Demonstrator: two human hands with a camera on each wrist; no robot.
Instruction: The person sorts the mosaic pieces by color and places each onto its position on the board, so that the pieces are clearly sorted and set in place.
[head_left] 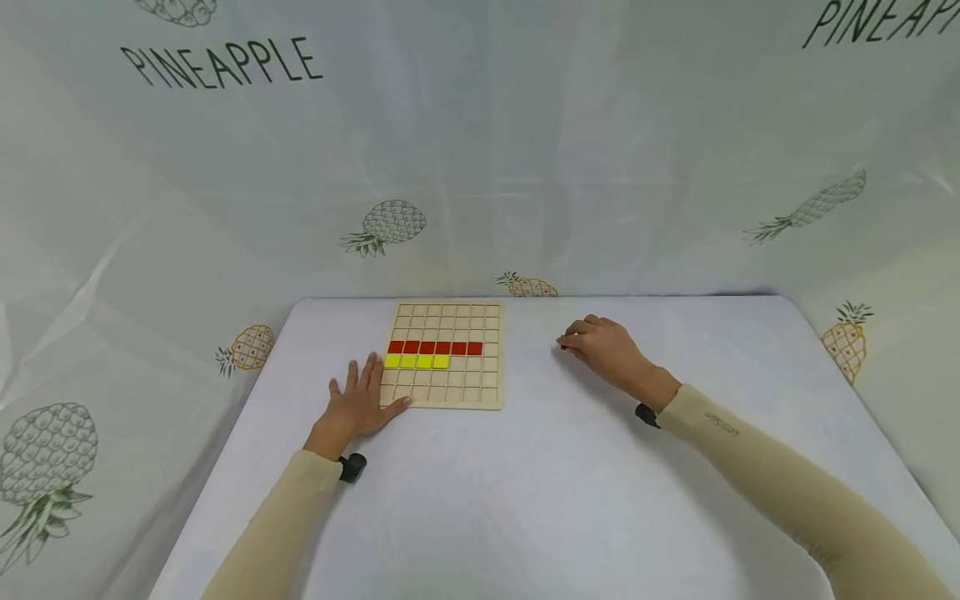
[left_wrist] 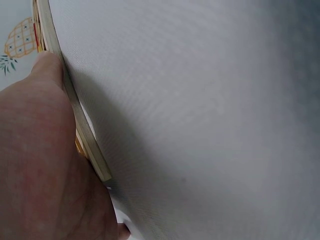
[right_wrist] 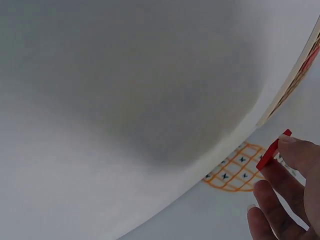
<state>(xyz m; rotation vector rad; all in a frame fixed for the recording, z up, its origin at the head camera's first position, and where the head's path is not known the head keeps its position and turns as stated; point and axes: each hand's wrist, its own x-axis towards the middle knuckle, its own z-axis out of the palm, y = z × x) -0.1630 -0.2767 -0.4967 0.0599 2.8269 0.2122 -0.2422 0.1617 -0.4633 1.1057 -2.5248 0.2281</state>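
A wooden grid board (head_left: 472, 392) lies on the table, with a row of red tiles (head_left: 427, 347) above a shorter row of yellow tiles (head_left: 416, 362). My left hand (head_left: 356, 408) rests spread at the board's near left corner, its thumb along the front edge. In the left wrist view that thumb (left_wrist: 47, 67) touches the board's side (left_wrist: 85, 125). To the right of the board, my right hand (head_left: 603, 350) is over the table. Between its thumb and a finger it pinches a red tile (right_wrist: 274, 150), tilted in the right wrist view.
A white table (head_left: 525, 500) spreads around the board and both arms. Behind it hangs a pale sheet (head_left: 562, 167) printed with pineapples. Each wrist wears a small black camera, one visible at the left cuff (head_left: 352, 467).
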